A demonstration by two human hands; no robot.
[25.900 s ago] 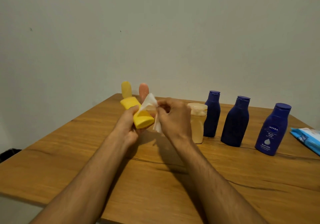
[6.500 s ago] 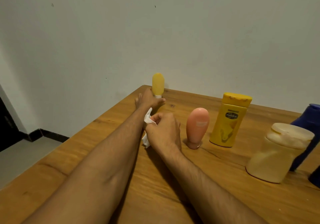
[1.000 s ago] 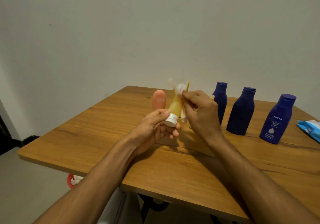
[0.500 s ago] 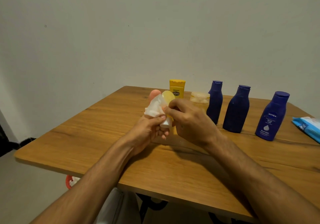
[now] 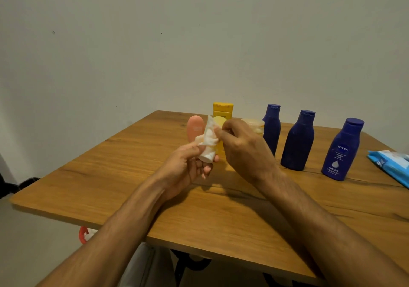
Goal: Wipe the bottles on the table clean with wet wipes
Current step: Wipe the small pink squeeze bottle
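Observation:
Above the wooden table (image 5: 137,182), my left hand (image 5: 186,167) grips a small yellow tube (image 5: 219,122) by its white cap end, the tube tilted away from me. My right hand (image 5: 243,147) pinches a white wet wipe (image 5: 208,137) that is wrapped around the tube's lower part. Behind them stand a pink tube (image 5: 194,129), a yellow bottle (image 5: 223,109), a cream jar (image 5: 254,125) partly hidden by my right hand, and three dark blue bottles (image 5: 271,127) (image 5: 297,141) (image 5: 342,150) in a row.
A blue pack of wet wipes (image 5: 391,166) lies at the table's right edge. An orange bin (image 5: 85,234) with used wipes sits on the floor under the table's near left edge. A pale wall stands behind the table.
One second ago the wipe was at the tube's upper end; it has since moved down to the cap end. The tube has tipped away from me, and both hands stay on it.

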